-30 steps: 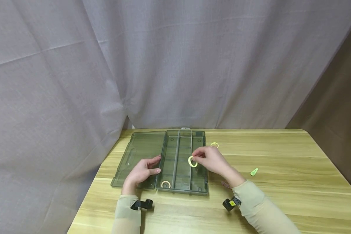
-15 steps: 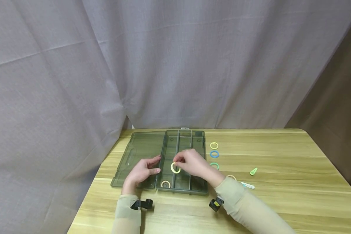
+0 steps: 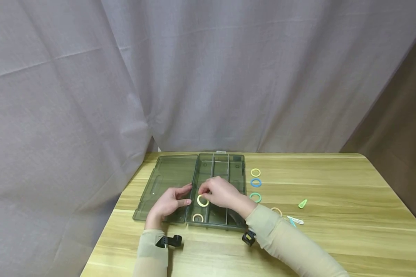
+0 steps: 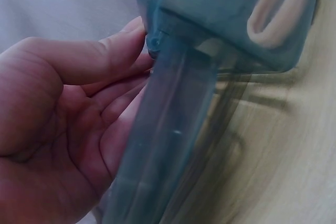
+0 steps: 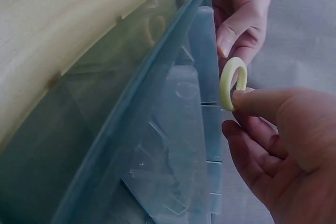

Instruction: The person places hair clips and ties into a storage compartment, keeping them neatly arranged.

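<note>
In the head view, a translucent dark green divided box (image 3: 220, 224) stands unfolded, its lid (image 3: 166, 169) flat to the left. My right hand (image 3: 222, 192) pinches a pale yellow hair tie (image 3: 203, 205) between thumb and fingers over the left compartment. The right wrist view shows this hair tie (image 5: 227, 85) upright at the fingertips. A beige hair tie (image 3: 198, 218) lies at the near end of the same compartment. Fairly straight fingers of my left hand (image 3: 168, 202) rest at the hinge side of the box, its thumb against the edge (image 4: 149, 40) in the left wrist view.
Right of the box lie a yellow hair tie (image 3: 255, 172), a blue one (image 3: 255, 182) and a green one (image 3: 255, 197). An orange-beige hair tie (image 3: 276, 211), a white hair clip (image 3: 296, 220) and a green clip (image 3: 302, 204) lie farther right. A grey curtain (image 3: 208, 77) hangs behind the table.
My right hand has carried the pale yellow hair tie leftward from the right compartments to over the left one. Hair ties and clips behind the right arm came into sight. The left hand stays put.
</note>
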A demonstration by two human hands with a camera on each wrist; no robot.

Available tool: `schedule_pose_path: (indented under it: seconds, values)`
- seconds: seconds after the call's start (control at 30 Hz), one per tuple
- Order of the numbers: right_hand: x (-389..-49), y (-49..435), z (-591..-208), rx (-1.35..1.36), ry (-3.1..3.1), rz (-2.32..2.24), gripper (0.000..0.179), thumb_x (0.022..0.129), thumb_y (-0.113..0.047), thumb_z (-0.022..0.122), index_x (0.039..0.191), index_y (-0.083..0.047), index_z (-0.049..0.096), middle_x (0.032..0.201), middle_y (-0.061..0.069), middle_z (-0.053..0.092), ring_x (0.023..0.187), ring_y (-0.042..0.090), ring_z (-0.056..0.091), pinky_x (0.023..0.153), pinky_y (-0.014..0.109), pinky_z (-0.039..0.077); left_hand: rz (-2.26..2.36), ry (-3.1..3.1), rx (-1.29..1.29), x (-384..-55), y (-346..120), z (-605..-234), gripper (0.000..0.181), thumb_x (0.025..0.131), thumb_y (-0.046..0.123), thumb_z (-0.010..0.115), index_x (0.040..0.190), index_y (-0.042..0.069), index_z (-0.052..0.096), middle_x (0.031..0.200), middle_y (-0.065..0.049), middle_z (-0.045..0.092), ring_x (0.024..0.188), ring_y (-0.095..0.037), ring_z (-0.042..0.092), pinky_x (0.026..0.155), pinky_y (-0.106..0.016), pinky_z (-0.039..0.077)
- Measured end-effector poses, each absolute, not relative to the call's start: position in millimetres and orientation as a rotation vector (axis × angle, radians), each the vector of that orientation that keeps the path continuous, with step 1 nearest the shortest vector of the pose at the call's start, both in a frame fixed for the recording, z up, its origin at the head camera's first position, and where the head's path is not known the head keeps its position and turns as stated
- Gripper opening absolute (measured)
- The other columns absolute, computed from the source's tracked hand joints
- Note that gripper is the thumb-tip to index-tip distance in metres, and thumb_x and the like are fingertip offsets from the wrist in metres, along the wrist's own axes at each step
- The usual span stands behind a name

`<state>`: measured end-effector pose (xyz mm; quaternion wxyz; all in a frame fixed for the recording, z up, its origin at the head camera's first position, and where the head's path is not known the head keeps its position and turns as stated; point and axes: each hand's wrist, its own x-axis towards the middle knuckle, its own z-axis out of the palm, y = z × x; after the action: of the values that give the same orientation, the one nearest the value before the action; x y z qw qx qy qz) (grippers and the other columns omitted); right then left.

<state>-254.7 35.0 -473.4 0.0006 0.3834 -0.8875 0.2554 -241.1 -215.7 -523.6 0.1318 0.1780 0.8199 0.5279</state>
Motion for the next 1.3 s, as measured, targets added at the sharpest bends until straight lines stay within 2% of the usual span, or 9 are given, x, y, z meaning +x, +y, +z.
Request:
schedule_pose_path:
  seconds: [0.27, 0.53, 1.03, 1.3]
  values:
    - [-261, 28, -477, 1.281, -2.738, 0.594, 0.008, 0.098, -0.010, 0.078, 0.100, -0.016, 0.083, 0.098, -0.004, 0.076, 0.089, 0.011, 0.070, 0.078, 0.030, 0.062, 1.554, 2.343, 0.516, -242, -216, -522, 0.058, 0.100, 0.002, 0.072, 0.153, -0.009, 0.050, 0.164, -0.019, 0.043, 0.150, -0.039, 0.042, 0.124, -0.053, 0.034]
    - [-260, 24, -485, 1.369, -2.733, 0.586, 0.008, 0.098, -0.012, 0.079, 0.101, -0.017, 0.084, 0.099, -0.005, 0.077, 0.091, 0.010, 0.071, 0.079, 0.029, 0.062, 1.553, 2.344, 0.516, -240, -216, -525, 0.060, 0.100, 0.006, 0.074, 0.154, -0.007, 0.051, 0.163, -0.019, 0.045, 0.150, -0.037, 0.042, 0.123, -0.053, 0.036]
    - [-265, 19, -490, 1.391, -2.774, 0.521, 0.009, 0.095, -0.011, 0.081, 0.094, -0.019, 0.085, 0.092, -0.008, 0.078, 0.080, 0.005, 0.067, 0.070, 0.027, 0.060, 1.557, 2.341, 0.497, -241, -217, -526, 0.059, 0.100, 0.006, 0.074, 0.154, -0.006, 0.052, 0.165, -0.017, 0.044, 0.150, -0.037, 0.042, 0.123, -0.052, 0.036]
    - [-263, 16, -490, 1.345, -2.757, 0.453, 0.011, 0.092, -0.009, 0.082, 0.090, -0.019, 0.084, 0.089, -0.008, 0.078, 0.081, 0.008, 0.069, 0.072, 0.034, 0.061, 1.567, 2.355, 0.499, -241, -216, -525, 0.058, 0.099, 0.006, 0.075, 0.152, -0.006, 0.054, 0.163, -0.019, 0.047, 0.149, -0.038, 0.043, 0.124, -0.054, 0.035]
